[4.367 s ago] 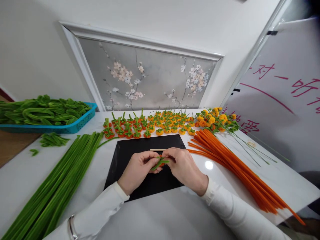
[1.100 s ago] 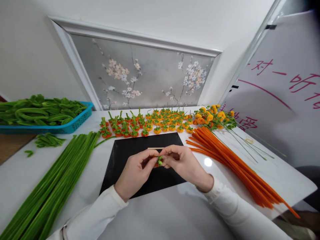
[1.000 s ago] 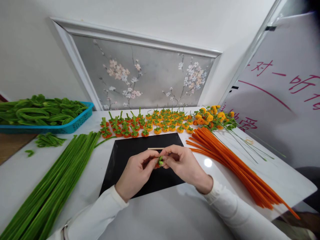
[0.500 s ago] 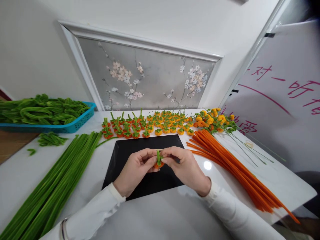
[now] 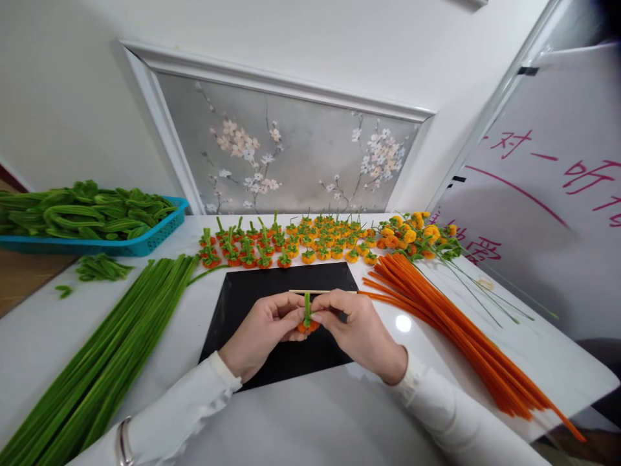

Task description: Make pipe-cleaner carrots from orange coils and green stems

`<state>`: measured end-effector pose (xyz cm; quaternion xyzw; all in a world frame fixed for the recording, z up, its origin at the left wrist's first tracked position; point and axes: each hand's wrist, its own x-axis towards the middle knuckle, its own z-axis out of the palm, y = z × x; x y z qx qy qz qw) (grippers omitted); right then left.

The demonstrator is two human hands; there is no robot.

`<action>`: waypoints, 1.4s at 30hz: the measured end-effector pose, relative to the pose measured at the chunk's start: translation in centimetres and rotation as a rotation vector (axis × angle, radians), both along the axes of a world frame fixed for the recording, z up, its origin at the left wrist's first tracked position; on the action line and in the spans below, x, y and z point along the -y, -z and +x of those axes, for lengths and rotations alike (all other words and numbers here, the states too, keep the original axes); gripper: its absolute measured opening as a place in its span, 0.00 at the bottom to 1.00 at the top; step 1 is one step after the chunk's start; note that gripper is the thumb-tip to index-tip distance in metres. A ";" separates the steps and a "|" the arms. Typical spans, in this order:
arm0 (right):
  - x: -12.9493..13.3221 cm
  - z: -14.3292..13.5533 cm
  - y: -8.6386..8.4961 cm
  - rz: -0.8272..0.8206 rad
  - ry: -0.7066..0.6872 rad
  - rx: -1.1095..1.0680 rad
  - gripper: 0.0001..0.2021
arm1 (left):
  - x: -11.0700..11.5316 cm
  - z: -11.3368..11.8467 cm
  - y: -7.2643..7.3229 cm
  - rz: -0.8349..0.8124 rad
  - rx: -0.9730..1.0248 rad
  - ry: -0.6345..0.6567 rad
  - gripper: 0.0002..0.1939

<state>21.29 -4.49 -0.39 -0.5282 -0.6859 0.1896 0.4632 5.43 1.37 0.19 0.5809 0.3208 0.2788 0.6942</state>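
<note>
Biggest first: a white table [image 5: 184,323], with a framed picture [image 5: 301,142] of pale flowers just behind. Off to the right, a white board [image 5: 582,97] with red writing. On the table's left side, a long bunch of fuzzy green sticks [image 5: 111,349]; on the right side, a bunch of fuzzy orange sticks [image 5: 456,330]. At the far left, a blue basket [image 5: 160,238] full of green fuzzy loops [image 5: 87,217]. In the middle, a black mat [image 5: 233,317]. Behind the mat, rows of little orange and yellow puffs [image 5: 323,246] with green tops. Over the mat, 2 hands close together, the left hand [image 5: 257,330] and the right hand [image 5: 359,330]. Just past the fingertips, a thin pale stick [image 5: 297,291]. Between the hands, above the mat, 1 small orange flower head [image 5: 307,326]. Pinched there by the thumb and pointer finger of each hand. Other fingers curled and partly hidden; cannot tell about any touch from those. Smallest, a green stem [image 5: 307,305], pointing straight up from the flower head.
</note>
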 end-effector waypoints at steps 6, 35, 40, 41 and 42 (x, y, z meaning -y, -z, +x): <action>0.2 0.0 0.1 0.018 0.048 0.169 0.07 | -0.2 0.1 0.2 0.064 -0.067 -0.041 0.12; 0.2 1.0 -0.5 -0.153 -0.084 -0.219 0.06 | 0.0 -0.3 -0.4 0.362 0.013 -0.131 0.05; 0.6 0.2 -0.7 -0.052 -0.013 -0.057 0.04 | 0.1 -0.2 0.1 0.540 -0.039 -0.167 0.05; 0.7 0.3 -0.8 -0.017 -0.006 -0.025 0.05 | 0.2 -0.2 0.1 0.543 -0.047 -0.161 0.05; 0.7 0.4 -0.9 0.017 -0.006 0.002 0.05 | 0.2 -0.2 0.0 0.538 -0.053 -0.153 0.06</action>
